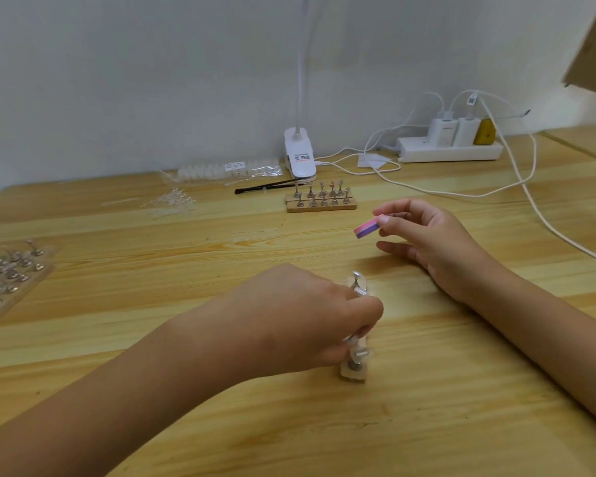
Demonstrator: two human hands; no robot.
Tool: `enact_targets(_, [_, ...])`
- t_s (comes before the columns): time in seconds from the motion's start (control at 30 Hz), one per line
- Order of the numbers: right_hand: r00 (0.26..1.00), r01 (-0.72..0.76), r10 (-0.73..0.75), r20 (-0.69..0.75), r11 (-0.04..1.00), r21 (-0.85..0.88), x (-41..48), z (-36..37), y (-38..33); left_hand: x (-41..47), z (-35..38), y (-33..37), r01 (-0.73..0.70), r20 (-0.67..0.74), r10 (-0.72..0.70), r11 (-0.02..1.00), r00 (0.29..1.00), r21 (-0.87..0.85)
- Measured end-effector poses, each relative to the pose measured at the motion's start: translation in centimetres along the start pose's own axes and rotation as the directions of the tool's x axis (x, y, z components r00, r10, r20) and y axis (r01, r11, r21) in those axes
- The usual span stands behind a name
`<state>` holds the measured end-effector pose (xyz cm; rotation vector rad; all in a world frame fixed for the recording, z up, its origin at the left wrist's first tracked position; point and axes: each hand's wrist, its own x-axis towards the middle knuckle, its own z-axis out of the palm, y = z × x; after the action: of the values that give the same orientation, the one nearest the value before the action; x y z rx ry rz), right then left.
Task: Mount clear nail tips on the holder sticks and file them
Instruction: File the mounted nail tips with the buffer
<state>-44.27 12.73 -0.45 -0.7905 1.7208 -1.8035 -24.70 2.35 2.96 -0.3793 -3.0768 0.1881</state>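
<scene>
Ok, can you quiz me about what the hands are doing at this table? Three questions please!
1. True or false: the right hand pinches a pink and purple file block.
2. What does the left hand grip?
3. Where does the wooden rack of spare holders stand? A: just in front of the clip lamp. B: in the right hand. C: under the left hand.

Key
1. True.
2. A holder stick. It is blurred, so you cannot tell whether a nail tip is on it.
3. A.
</scene>
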Motion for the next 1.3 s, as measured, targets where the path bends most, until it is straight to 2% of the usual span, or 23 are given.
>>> enact_targets(0.17, [1.000,-0.012,0.012,0.005,1.000,0.001,0.0,-0.1,-0.1,-0.6,-1.0,-0.4,0.022,-0.123,-0.029,0.998,0.992,-0.058])
enact_targets(0.27, [1.000,-0.018,0.017,0.018,0.999,0.050,-0.1,-0.1,-0.2,-0.8,-2.1,-1.4,0.034,-0.245,-0.091,0.974,0.965,-0.224])
enact_targets(0.33, [1.000,-0.022,0.019,0.022,0.993,0.118,-0.1,-0.1,-0.4,-0.4,-1.9,-2.2,0.054,-0.358,-0.227,0.900,0.906,-0.433])
enact_targets(0.4, [0.998,-0.048,0.041,0.041,0.978,0.203,-0.1,-0.1,-0.6,0.2,-0.9,-2.7,0.072,-0.373,-0.449,0.712,0.812,-0.699])
enact_targets(0.47, [0.992,-0.110,0.088,0.086,0.950,0.293,-0.2,-0.1,-0.8,0.6,0.5,-3.2,0.060,-0.248,-0.621,0.431,0.743,-0.900])
enact_targets(0.57, [0.965,-0.221,0.144,0.221,0.900,0.375,-0.2,-0.4,-1.0,0.8,2.7,-3.9,0.034,-0.010,-0.713,0.047,0.701,-0.998])
enact_targets(0.6, [0.951,-0.249,0.150,0.272,0.892,0.377,-0.3,-0.4,-1.1,0.9,3.1,-4.0,0.007,0.040,-0.721,-0.048,0.692,-0.999])
enact_targets(0.67, [0.922,-0.282,0.149,0.358,0.891,0.356,-0.4,-0.5,-1.1,1.1,3.6,-4.1,-0.062,0.076,-0.727,-0.161,0.683,-0.985])
enact_targets(0.83, [0.868,-0.308,0.168,0.468,0.921,0.240,-0.8,-0.3,-1.2,1.5,4.0,-4.1,-0.146,0.102,-0.699,-0.286,0.708,-0.947])
enact_targets(0.93, [0.867,-0.296,0.155,0.473,0.925,0.239,-1.0,-0.1,-1.3,1.6,4.0,-4.1,-0.181,0.129,-0.729,-0.331,0.672,-0.926])
enact_targets(1.07, [0.864,-0.287,0.131,0.487,0.922,0.261,-1.1,0.0,-1.5,1.5,4.0,-4.2,-0.215,0.130,-0.738,-0.353,0.662,-0.911])
enact_targets(1.3, [0.870,-0.292,0.139,0.474,0.919,0.265,-1.2,0.2,-1.4,1.5,4.1,-4.1,-0.194,0.125,-0.697,-0.359,0.706,-0.913])
